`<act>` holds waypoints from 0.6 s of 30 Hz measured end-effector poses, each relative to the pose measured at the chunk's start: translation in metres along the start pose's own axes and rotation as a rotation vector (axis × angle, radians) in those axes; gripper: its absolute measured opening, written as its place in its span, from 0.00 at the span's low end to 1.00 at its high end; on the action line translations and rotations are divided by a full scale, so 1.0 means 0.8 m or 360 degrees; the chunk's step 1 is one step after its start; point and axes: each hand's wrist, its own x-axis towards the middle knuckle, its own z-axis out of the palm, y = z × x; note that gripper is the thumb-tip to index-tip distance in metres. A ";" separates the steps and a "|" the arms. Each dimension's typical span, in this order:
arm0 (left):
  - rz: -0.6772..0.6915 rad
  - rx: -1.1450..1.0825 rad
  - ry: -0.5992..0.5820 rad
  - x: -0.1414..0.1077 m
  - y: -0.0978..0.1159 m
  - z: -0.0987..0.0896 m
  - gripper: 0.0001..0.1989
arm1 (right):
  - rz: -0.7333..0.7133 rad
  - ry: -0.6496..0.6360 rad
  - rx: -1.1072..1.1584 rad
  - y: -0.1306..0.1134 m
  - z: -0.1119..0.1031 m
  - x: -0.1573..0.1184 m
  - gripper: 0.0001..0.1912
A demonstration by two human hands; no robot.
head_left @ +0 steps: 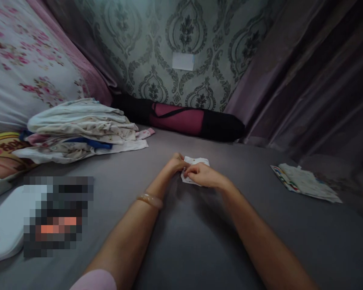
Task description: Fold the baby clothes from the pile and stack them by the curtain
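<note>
A small white cloth (203,161) bears a yellowish spot; left hand (178,162) and right hand (202,174) curl over it, whether pinching I cannot tell. Grey sheet (248,169) below, patterned wallpaper (153,34) behind.

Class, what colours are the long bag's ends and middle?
The long bag has black ends and a dark pink middle (head view).

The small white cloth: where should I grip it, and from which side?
Probably pinch the white cloth by its far edge, from above on the far side: it lies low on the grey sheet, that edge largely uncovered, while the left hand and right hand overlap other parts.
</note>
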 end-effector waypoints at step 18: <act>-0.0038 -0.0036 0.0102 0.014 -0.011 -0.003 0.06 | 0.0143 0.0337 -0.0759 0.055 0.040 0.020 0.30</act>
